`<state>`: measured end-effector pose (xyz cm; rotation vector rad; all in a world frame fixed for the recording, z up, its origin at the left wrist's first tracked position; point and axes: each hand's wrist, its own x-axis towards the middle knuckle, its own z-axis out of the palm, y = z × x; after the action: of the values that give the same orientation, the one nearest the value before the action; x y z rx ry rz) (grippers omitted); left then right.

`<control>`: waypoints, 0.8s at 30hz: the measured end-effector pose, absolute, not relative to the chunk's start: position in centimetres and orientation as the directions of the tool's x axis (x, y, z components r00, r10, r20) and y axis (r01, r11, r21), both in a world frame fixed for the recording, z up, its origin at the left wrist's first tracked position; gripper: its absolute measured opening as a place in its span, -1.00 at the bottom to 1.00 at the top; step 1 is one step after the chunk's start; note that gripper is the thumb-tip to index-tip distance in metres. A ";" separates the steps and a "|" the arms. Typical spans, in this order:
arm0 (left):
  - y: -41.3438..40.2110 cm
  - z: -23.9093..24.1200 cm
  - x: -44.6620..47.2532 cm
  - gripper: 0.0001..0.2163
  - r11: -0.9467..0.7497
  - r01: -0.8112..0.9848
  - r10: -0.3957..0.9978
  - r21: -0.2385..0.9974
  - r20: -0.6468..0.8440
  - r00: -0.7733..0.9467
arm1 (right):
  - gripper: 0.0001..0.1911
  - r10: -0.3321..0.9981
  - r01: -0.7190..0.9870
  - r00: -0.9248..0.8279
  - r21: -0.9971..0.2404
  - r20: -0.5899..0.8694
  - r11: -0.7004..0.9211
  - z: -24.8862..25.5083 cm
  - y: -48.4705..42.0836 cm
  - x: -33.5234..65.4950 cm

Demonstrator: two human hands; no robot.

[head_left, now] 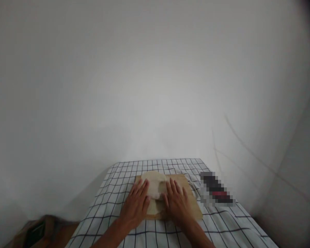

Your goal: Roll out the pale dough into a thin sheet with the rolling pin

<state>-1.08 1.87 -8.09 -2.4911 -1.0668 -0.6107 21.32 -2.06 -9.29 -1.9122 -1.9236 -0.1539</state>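
Note:
A flat, pale round of what looks like dough (154, 184) lies on a wooden board (195, 206). My left hand (136, 203) rests at the round's left side, palm down, with its fingers stretched out and the fingertips at its edge. On the opposite side my right hand (177, 201) lies flat with the fingers spread, its fingertips beside the round's right edge. Neither hand grips anything. Part of the board is hidden under both hands.
A white tablecloth with a dark grid (113, 193) covers the table, wrinkled at the right. A pixelated dark and red object (218, 189) sits near the right edge. Behind the table rises a plain wall (155, 86). A brown box (36, 232) stands low at the left.

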 end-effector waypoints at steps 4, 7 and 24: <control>-3.2 -9.5 -3.2 -0.36 -0.625 0.754 0.600 -0.200 0.495 0.628 | -0.53 0.901 0.942 -0.043 -0.282 0.432 0.180 -10.4 -5.6 20.8; -4.6 -11.8 -4.6 -0.26 -0.668 0.713 0.585 -0.214 0.441 0.681 | -0.67 0.871 0.915 -0.044 -0.329 0.490 0.232 -10.2 -6.6 20.9; 3.8 -1.0 8.5 -0.76 -0.466 0.860 0.875 0.207 0.249 0.414 | -0.36 0.769 0.278 0.493 -0.912 0.406 0.303 -11.0 -4.2 29.8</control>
<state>8.53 3.83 -0.99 -2.6806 -1.6461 -0.5187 29.76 -4.24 -11.05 -1.2687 -1.0586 0.4229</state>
